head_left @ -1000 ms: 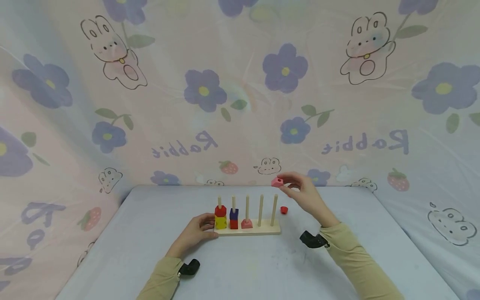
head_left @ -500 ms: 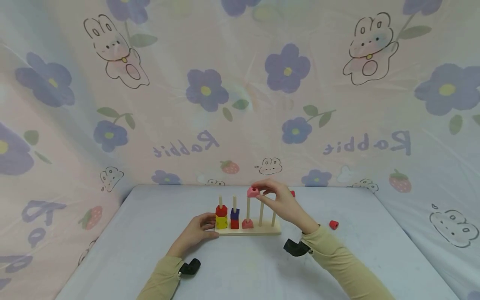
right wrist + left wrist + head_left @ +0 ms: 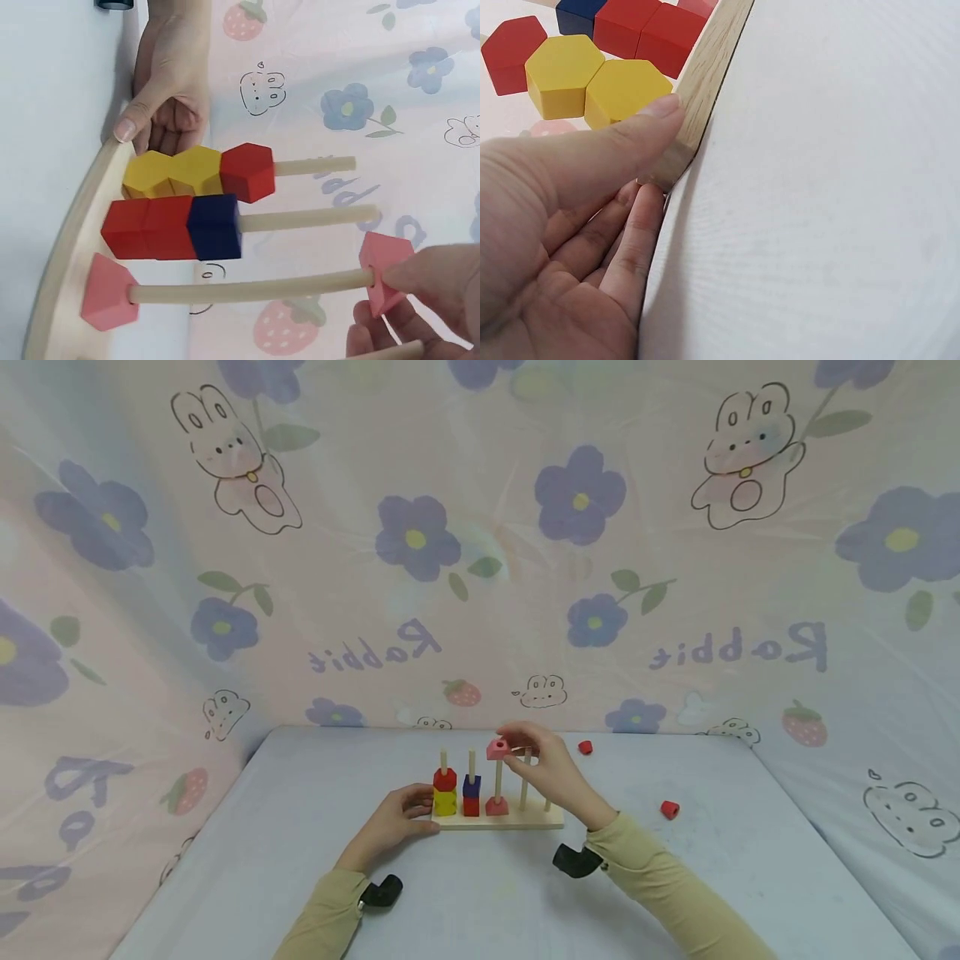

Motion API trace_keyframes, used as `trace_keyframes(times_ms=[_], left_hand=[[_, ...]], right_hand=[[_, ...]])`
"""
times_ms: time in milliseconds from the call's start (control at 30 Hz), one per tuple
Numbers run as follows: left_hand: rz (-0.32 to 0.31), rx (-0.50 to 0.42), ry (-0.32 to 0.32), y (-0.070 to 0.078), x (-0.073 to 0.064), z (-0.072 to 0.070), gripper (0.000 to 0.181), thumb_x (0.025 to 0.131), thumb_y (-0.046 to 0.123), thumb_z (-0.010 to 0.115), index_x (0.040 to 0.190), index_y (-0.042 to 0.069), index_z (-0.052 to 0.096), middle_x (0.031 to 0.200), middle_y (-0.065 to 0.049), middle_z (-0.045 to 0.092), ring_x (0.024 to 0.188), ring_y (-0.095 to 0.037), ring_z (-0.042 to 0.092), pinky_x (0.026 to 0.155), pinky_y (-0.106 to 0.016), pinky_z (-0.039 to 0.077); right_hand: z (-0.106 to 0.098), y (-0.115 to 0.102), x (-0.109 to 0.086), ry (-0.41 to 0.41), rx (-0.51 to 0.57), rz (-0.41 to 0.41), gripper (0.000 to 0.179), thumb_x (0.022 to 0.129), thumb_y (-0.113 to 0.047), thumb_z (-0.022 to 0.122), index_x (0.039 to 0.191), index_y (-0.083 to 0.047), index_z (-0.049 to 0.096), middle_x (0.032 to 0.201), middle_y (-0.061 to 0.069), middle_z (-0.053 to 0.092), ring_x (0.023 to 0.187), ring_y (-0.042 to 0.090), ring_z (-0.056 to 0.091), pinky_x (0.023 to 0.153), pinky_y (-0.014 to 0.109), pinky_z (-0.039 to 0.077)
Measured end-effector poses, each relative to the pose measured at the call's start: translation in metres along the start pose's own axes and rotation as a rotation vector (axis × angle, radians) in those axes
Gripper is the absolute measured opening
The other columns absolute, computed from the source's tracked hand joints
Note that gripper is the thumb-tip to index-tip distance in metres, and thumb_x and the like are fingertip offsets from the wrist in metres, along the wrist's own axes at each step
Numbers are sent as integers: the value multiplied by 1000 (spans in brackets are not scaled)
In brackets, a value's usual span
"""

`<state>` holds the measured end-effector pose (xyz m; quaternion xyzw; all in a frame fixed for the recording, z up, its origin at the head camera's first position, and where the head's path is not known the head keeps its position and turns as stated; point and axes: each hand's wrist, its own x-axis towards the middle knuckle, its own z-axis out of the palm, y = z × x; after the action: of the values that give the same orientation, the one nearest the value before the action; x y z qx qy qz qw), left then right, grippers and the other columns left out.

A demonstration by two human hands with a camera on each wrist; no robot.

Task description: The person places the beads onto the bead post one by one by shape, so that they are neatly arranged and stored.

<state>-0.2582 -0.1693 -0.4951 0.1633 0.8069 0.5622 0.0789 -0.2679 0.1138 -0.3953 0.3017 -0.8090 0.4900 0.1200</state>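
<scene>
My left hand (image 3: 393,827) grips the left end of a wooden peg board (image 3: 525,821), thumb on its front edge. With thumb and fingers, my right hand (image 3: 551,772) pinches a pink trapezoid block (image 3: 384,251) at the tip of the third peg, its hole lined up with the peg. A matching pink block (image 3: 105,292) sits at that peg's bottom. The first peg bears two yellow hexagon blocks (image 3: 564,71) under a red hexagon block (image 3: 249,172). On the second, two red square blocks (image 3: 161,229) lie below a dark blue square block (image 3: 216,227).
The fourth peg (image 3: 524,789) holds no block; the fifth is partly behind my right hand. Two loose red blocks lie on the white table (image 3: 480,893): one farther back (image 3: 585,747), one to the right (image 3: 670,810). A rabbit-and-flower cloth (image 3: 480,610) hangs behind.
My right hand has carried the pink block left and down to the third peg. Two loose red blocks have come into view; another near the board is now hidden. The left hand stays put.
</scene>
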Motion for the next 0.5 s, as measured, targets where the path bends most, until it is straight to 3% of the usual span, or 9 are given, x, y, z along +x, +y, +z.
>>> trace_keyframes(times_ms=[100,200,500], left_hand=[[-8,-4,4,1,0,0,58,80,0,75,131,-4,48,125,-19,54,114,-36,55,98,-43,46],[-9,-10,3,-10,5,-1,60,79,4,77,132,-2,49,126,-17,55,114,-33,55,97,-40,47],[-3,-33,-3,-13,5,-2,62,78,6,79,132,-1,50,126,-16,54,114,-33,55,97,-39,48]], right_hand=[[6,5,-3,24,26,63,38,84,1,70,119,-8,61,107,4,65,93,18,63,81,32,56],[11,9,-7,56,28,100,36,83,1,71,116,-9,62,104,3,66,89,17,64,78,30,56],[27,19,-18,146,120,197,44,79,4,75,118,-5,57,97,7,65,86,23,62,82,39,56]])
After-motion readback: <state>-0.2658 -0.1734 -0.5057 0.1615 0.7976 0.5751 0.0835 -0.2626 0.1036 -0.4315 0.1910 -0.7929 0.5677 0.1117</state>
